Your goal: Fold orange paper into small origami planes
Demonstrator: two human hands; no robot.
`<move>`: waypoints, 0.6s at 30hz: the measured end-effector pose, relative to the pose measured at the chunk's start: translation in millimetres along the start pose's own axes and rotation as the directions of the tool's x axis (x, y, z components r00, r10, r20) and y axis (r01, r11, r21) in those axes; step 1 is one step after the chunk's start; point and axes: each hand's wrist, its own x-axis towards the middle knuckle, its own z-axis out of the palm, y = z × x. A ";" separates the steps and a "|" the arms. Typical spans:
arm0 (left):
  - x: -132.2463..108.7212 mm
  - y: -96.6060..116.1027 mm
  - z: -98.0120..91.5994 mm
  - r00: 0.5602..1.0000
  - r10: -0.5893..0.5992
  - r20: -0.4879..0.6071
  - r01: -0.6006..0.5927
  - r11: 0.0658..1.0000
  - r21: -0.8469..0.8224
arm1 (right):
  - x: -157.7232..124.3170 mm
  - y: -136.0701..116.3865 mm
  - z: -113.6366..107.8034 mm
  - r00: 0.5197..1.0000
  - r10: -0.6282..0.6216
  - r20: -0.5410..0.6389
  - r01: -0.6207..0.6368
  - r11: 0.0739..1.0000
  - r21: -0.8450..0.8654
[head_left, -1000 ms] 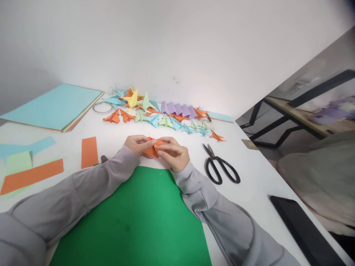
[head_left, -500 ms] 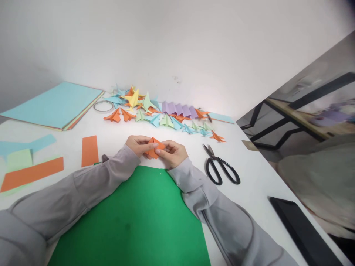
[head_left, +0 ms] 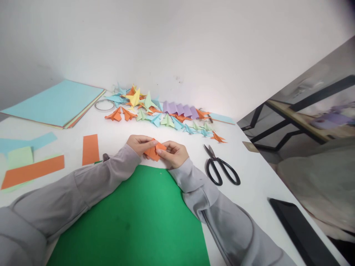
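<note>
A small folded piece of orange paper (head_left: 152,152) is held between both hands, just beyond the far edge of a green sheet (head_left: 133,214). My left hand (head_left: 139,144) pinches its left side, thumb on top. On the other side, my right hand (head_left: 175,153) grips the paper with the thumb across its face. The fingertips underneath are hidden. Behind the hands lie many folded paper figures: orange ones (head_left: 116,115), a yellow one (head_left: 134,98), light green ones (head_left: 167,120) and a purple pleated strip (head_left: 180,109).
Black-handled scissors (head_left: 218,166) lie partly opened to the right, beyond them a black flat object (head_left: 302,229). A stack of coloured sheets (head_left: 55,103) is at the back left, beside a wire ring (head_left: 104,105). Orange strips (head_left: 90,149) and paper scraps (head_left: 20,157) lie at left.
The orange paper has changed shape between my fingers, with a flap now turned towards the right thumb. My left thumb has shifted slightly up and to the right. The view has moved a little.
</note>
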 end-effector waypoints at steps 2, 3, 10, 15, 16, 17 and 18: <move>1.3 -1.9 -0.7 1.000 0.004 0.007 -0.004 1.000 0.009 | -0.4 -1.3 1.0 1.000 0.002 -0.007 -0.001 1.000 0.014; 1.8 -2.8 -1.0 1.000 0.006 0.011 -0.006 1.000 0.010 | -0.5 -1.7 1.4 1.000 0.003 -0.012 -0.003 1.000 0.014; 2.2 -4.0 -2.5 0.999 0.002 0.047 -0.002 1.000 -0.019 | -0.3 -1.5 1.8 0.999 0.005 -0.034 -0.005 1.000 0.008; 3.3 -5.0 -3.0 0.998 -0.020 0.053 0.023 0.999 -0.048 | -0.8 -2.4 1.6 0.999 -0.009 -0.042 0.008 1.000 -0.026; 3.6 -5.5 -3.0 0.998 -0.019 0.059 0.023 0.998 -0.059 | -0.8 -2.7 1.6 0.999 -0.010 -0.044 0.009 1.000 -0.027; 3.8 -5.7 -3.0 0.998 -0.016 0.066 0.020 0.997 -0.069 | -0.9 -2.9 1.6 0.999 -0.008 -0.046 0.007 1.000 -0.026; 3.7 -5.8 -2.7 0.997 -0.012 0.070 0.018 0.997 -0.076 | -1.0 -3.1 1.6 0.999 -0.006 -0.047 0.005 1.000 -0.022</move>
